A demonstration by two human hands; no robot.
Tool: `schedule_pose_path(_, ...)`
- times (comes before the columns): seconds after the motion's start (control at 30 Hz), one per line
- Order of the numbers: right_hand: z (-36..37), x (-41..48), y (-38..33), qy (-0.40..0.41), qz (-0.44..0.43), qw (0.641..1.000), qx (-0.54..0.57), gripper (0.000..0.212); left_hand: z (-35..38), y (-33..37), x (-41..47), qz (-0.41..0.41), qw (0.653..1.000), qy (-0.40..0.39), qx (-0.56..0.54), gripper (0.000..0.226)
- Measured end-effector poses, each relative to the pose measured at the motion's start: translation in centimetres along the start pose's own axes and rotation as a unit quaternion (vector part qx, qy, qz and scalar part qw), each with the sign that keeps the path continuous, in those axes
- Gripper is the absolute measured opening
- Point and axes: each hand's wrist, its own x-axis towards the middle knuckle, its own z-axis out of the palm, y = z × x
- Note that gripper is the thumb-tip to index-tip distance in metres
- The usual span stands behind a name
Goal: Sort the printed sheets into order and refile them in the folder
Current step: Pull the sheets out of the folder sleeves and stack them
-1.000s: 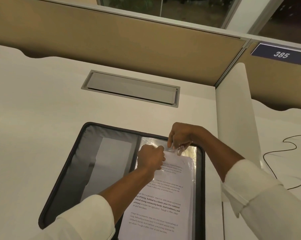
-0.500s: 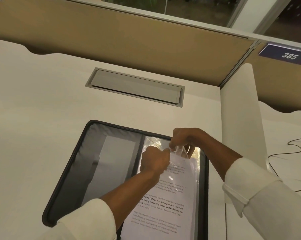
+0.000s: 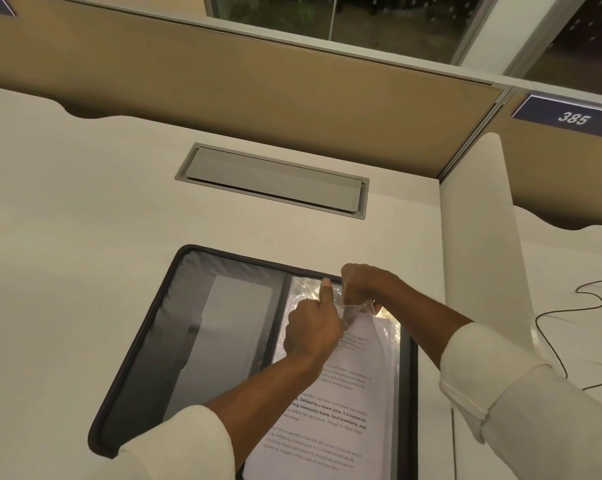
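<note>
Left grip point(image 3: 315, 327) curled on sheets point(image 3: 330, 410) at top edge, thumb raised; right grip point(image 3: 361, 285) pinches sleeve point(image 3: 304, 288) mouth, likely spreading it so sheets slide into folder point(image 3: 188, 341).

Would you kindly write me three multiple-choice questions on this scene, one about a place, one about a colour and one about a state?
1. Where do the printed sheets lie?
A. on the right half of the folder
B. on a chair
C. on the floor

2. What colour is the folder's rim?
A. red
B. black
C. yellow

3. What is the right hand doing?
A. hanging idle
B. pinching the clear sleeve
C. holding a pen

Answers: 1 A, the text pages cover the right half; 2 B, the zip edge is black; 3 B, its fingertips nip the plastic's top edge.
</note>
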Motion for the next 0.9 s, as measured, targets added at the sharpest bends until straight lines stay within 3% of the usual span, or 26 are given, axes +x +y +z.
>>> schedule_pose_path(0.13, -0.8, 0.2, 0.0, -0.028, 0.0, 1.0, -0.005, 0.064, -0.3, -2.0, -1.1, 0.099, 0.99, 0.045, 0.091, 0.079)
schedule_pose_path(0.27, -1.2, 0.7, 0.4, -0.017, -0.013, 1.0, 0.01, 0.056, -1.1, -6.6, -1.6, 0.267, 0.931, 0.107, 0.223, 0.052)
schedule_pose_path(0.3, -1.3, 0.7, 0.6, -0.018, -0.022, 0.999, 0.015, 0.056, -1.3, -7.7, -1.8, 0.276, 0.923, 0.083, 0.257, 0.056)
schedule_pose_path(0.4, -2.0, 1.1, 1.1, -0.009, -0.059, 0.998, 0.025, 0.044, -2.1, -10.3, -2.4, 0.282, 0.893, -0.005, 0.35, 0.101)
schedule_pose_path(0.5, -2.7, 1.5, 1.4, 0.007, -0.088, 0.996, 0.027, 0.039, -2.5, -12.3, -3.0, 0.324, 0.872, -0.035, 0.364, 0.124)
schedule_pose_path(0.7, -4.4, 2.6, 1.7, 0.019, -0.118, 0.993, 0.017, 0.042, -2.2, -14.5, -2.7, 0.44, 0.822, -0.001, 0.361, 0.13)
schedule_pose_path(0.9, -5.1, 4.2, 2.0, 0.05, -0.123, 0.991, 0.0, 0.043, -2.5, -16.1, -1.5, 0.463, 0.789, -0.012, 0.404, 0.133)
